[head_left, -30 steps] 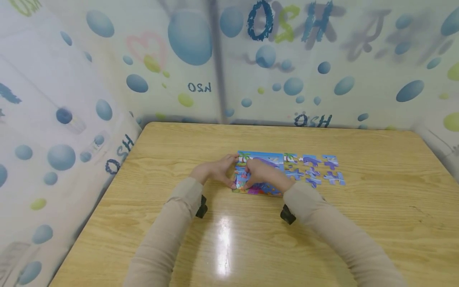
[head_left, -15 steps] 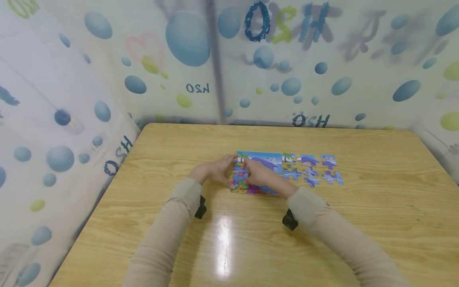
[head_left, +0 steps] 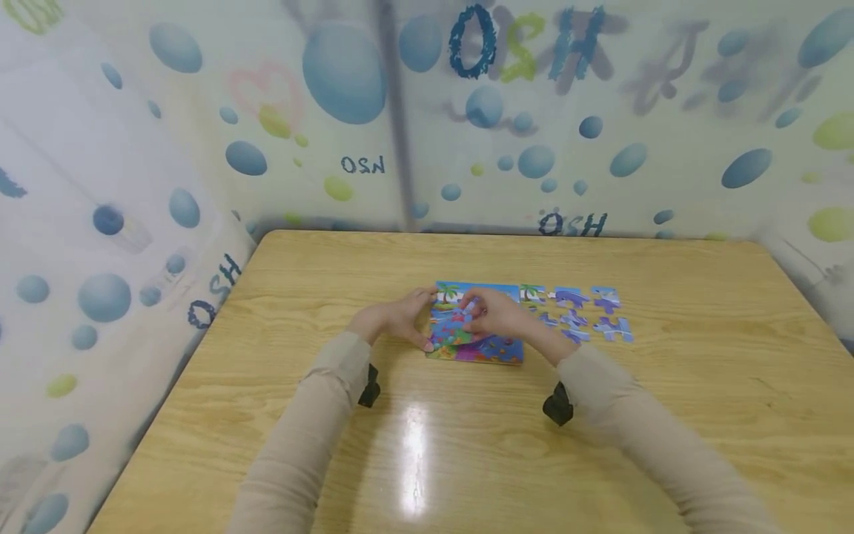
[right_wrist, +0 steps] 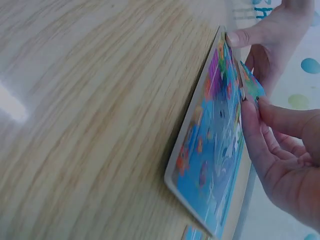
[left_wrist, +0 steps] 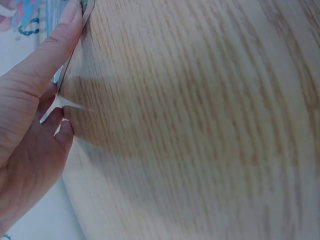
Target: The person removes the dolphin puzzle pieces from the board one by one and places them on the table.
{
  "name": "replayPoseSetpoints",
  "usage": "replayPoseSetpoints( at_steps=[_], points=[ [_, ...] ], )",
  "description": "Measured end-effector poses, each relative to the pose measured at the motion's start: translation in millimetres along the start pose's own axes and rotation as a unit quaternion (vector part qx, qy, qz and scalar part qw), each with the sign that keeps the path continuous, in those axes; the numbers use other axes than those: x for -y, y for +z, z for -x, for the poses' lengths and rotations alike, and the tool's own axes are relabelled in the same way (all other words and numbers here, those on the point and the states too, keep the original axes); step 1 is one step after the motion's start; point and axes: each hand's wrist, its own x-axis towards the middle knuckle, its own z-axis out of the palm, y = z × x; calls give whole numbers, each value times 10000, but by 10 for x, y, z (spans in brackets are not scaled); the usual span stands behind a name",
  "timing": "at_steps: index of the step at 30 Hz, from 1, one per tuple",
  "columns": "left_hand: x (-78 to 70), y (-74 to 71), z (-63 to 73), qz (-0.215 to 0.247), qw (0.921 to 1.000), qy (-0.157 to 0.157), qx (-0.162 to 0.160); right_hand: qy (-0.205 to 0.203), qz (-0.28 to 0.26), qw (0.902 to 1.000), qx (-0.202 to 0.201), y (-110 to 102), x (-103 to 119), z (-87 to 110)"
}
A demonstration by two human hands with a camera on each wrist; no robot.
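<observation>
A flat jigsaw puzzle board (head_left: pixel 487 351) with a bright sea picture and a palm tree lies on the wooden table. My right hand (head_left: pixel 502 314) pinches a colourful puzzle piece (right_wrist: pixel 253 86) between thumb and forefinger, tilted up from the board's left part. My left hand (head_left: pixel 402 315) rests at the board's left edge; its thumb (left_wrist: pixel 67 22) touches the near corner and its forefinger reaches the far corner. Its other fingers are loosely bent in the left wrist view. The right hand covers part of the board's picture in the head view.
Several loose puzzle pieces, such as a dolphin piece (head_left: pixel 569 297) and a blue-purple one (head_left: pixel 614 328), lie right of the board on the wooden table (head_left: pixel 320 267). A wall covering (head_left: pixel 440 126) with blue bubbles stands behind the table's far edge.
My right hand has drawn back to the right and lifted the puzzle piece up from the board, tilting it. The left hand has stayed at the board's left edge.
</observation>
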Motion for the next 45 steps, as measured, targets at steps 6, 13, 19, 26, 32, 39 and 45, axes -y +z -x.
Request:
replayPoseSetpoints(
  at_steps=[6,13,19,26,32,39,45],
  points=[
    [1,6,2,-14,10000,36,-18,66,-78,9999,-13,-130,-123,114],
    [-6,10,7,17,10000,2,-33,23,-53,9998,-188,-277,-341,290],
    [-12,-3,24,78,9999,55,-66,100,-439,9989,-162,-410,-522,489],
    [-1,-6,30,134,9998,112,-44,59,-321,9992,-242,-490,-702,679],
    [14,5,12,41,9999,95,-106,442,-229,9984,-285,-477,-758,752],
    [16,3,7,27,9999,113,-88,593,-305,9977,-86,-475,-785,752],
    [1,-2,17,54,9999,90,-94,917,-154,9957,-5,-496,-748,751]
  ],
)
